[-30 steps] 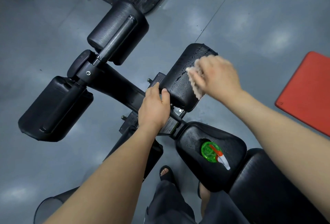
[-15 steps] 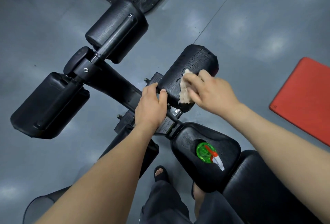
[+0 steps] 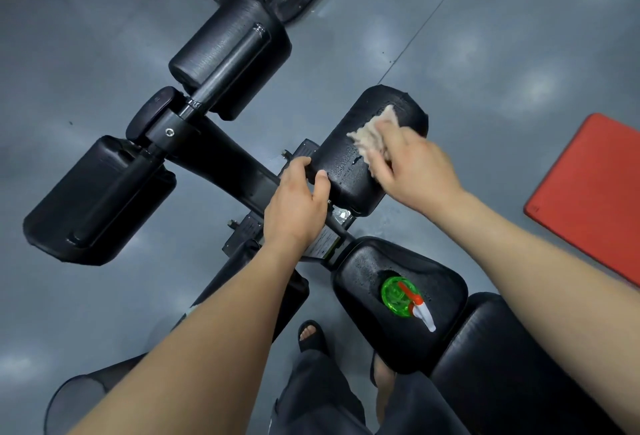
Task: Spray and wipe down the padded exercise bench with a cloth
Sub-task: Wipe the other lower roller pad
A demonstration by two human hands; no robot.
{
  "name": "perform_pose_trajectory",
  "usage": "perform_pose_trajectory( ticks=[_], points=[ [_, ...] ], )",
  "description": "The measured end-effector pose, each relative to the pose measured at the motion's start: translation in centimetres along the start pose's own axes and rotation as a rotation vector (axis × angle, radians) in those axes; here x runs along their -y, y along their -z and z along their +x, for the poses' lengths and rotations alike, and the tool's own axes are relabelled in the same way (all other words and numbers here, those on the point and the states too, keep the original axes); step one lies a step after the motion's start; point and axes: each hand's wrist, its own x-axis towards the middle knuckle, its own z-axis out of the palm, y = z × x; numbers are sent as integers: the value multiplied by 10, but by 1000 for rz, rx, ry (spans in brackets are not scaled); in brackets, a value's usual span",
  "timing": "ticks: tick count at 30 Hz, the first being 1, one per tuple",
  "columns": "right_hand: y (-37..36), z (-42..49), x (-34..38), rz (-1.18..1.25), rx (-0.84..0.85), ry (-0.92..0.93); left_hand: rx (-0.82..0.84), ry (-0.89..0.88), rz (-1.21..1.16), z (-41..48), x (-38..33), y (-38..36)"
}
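now right hand (image 3: 415, 171), palm-down, grips cloth (image 3: 370, 136)

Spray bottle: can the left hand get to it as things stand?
Probably yes: the spray bottle sits uncovered on the seat pad, nothing between, though the left hand grips the far pad.

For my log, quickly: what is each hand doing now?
Left hand: grips the near edge of the small pad.
Right hand: holds the cloth on that pad.
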Motion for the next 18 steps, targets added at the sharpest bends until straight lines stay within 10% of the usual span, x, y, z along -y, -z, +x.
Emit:
perform_pose_trajectory(
  ticks=[12,18],
  points=[
    [-2,52,-19,49,-198,-132,-5,20,-32,-3,-1,2],
    [-6,20,9,-27,-71,244,-13,-2,-45,-1,1,1]
  ],
)
